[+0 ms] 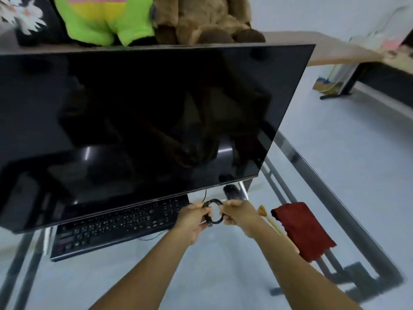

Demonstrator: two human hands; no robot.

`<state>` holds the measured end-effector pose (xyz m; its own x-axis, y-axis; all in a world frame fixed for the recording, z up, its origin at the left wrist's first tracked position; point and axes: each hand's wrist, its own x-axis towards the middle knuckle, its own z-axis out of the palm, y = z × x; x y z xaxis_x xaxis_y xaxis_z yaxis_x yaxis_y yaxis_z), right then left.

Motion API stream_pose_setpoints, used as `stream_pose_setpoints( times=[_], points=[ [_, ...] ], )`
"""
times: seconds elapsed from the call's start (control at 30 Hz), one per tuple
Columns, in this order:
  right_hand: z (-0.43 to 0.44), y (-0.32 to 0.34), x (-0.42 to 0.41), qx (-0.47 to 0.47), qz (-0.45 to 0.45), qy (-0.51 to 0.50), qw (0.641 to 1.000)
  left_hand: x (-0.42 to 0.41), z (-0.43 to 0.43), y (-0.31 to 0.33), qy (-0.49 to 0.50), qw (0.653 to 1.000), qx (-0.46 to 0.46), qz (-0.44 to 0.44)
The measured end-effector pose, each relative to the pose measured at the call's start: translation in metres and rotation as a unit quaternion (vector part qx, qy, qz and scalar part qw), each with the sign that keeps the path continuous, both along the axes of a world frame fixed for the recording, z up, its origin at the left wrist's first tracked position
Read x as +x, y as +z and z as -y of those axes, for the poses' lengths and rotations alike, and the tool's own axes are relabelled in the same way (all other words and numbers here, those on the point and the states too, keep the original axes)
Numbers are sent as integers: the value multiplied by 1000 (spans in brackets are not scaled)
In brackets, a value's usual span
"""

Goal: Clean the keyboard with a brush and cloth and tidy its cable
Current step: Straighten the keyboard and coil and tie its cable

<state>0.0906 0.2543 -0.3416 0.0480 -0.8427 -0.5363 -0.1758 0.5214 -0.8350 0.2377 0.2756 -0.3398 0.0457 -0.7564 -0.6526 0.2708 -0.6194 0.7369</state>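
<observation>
The left hand (194, 217) and right hand (237, 212) grip the cable (212, 200) with curled fingers, holding it looped beside the keyboard (120, 222), likely to coil it tidily.

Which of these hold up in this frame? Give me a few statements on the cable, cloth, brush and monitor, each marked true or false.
1. The left hand and the right hand both grip the coiled black cable. True.
2. The red cloth is draped over the keyboard. False: it lies on the glass table, to the right of the keyboard and apart from it.
3. The monitor screen is dark. True.
4. The right hand holds the brush. False: the brush lies on the table beside the cloth.
</observation>
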Motion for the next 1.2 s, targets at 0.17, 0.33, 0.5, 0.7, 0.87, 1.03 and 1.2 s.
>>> stream_pose_setpoints(
  times=[0.17,0.33,0.5,0.7,0.87,1.03,1.2],
  points=[
    [35,-49,-4,-31,-117,32,992,-19,21,-30,-15,995,46,82],
    [57,-70,10,-168,-314,182,917,-27,31,-45,-31,987,78,138],
    [56,-74,18,-243,-401,283,837,-30,39,-49,-25,984,75,160],
    [44,-93,14,-290,-405,302,813,-35,33,-42,-130,956,11,263],
    [51,-104,19,-287,-405,318,808,-33,42,-53,-126,953,9,275],
    [63,-102,23,-303,-396,307,810,-32,50,-60,-110,954,-10,278],
    [57,-102,17,-319,-392,315,803,-32,42,-63,-124,945,-32,300]
  ],
)
